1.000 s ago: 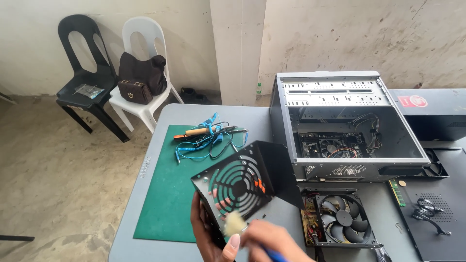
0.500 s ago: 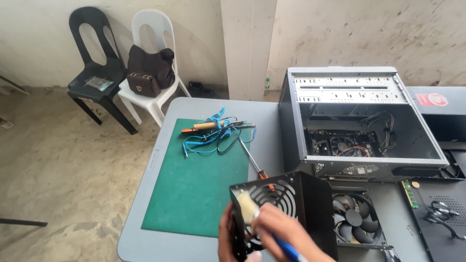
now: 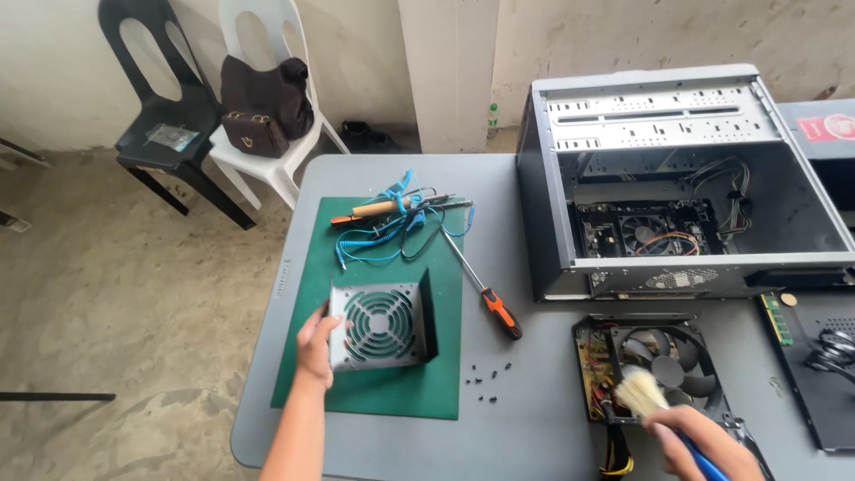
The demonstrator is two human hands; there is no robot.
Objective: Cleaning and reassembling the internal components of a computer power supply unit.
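Grey table [image 3: 534, 419], green mat [image 3: 312, 294], concrete floor [image 3: 116, 294], two chairs [image 3: 214, 134]

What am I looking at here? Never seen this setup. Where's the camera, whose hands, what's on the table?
There is no machine at work: a person uses two bare hands, and the single camera is worn on the head, looking down at a grey table.

The left hand rests against the side of a grey metal cover with a round fan grille, which sits on a green mat. The right hand holds a blue-handled brush, bristles at a black fan unit lying open on the table.

Also on the table: an open computer case, an orange-handled screwdriver, a tangle of blue cable with small tools, and some loose black screws. Behind stand a black chair and a white chair with a dark bag.
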